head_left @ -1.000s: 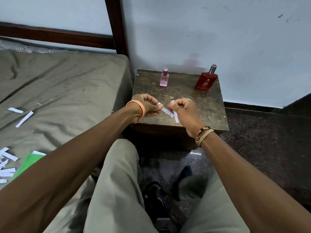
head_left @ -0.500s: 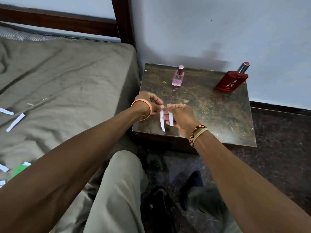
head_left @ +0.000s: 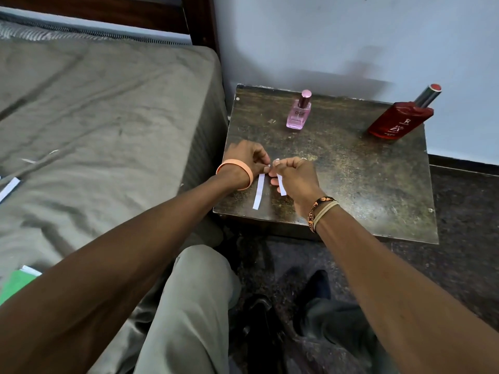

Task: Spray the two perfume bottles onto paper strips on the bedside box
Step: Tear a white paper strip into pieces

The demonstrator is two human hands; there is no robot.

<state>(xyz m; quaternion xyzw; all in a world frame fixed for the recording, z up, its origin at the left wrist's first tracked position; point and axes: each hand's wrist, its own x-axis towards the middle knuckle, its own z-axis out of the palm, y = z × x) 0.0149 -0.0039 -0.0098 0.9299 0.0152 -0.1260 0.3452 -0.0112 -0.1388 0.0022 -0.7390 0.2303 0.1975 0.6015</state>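
Two white paper strips are over the near left part of the desk (head_left: 364,179), side by side and just apart. The longer strip (head_left: 258,192) is pinched at its far end by the left grip (head_left: 244,160), thumb and forefinger clenched on the paper, and its free end reaches toward the desk's near edge. The shorter strip (head_left: 281,186) is pinched the same way by the right grip (head_left: 293,175), whose other fingers are curled in; part of this strip is hidden behind the hand. Whether the strips lie flat on the desk or hang just above it cannot be told. The fingertips of the two grips almost meet. The small pink perfume bottle (head_left: 298,113) stands upright toward the back of the desk, well beyond the hands, with its pink cap on. The larger red perfume bottle (head_left: 399,118) stands at the far right corner, its silver cap with a red top also on, close to the pale wall (head_left: 324,36). An orange wristband (head_left: 237,168) circles the left wrist, and woven bracelets (head_left: 322,211) circle the right. The bed (head_left: 108,117), under a grey-green sheet, adjoins the desk on the left, with another white strip (head_left: 9,187) and a green sheet (head_left: 16,284) at its left edge. A knee in pale trousers (head_left: 189,306) is below, over the dark floor (head_left: 464,238).
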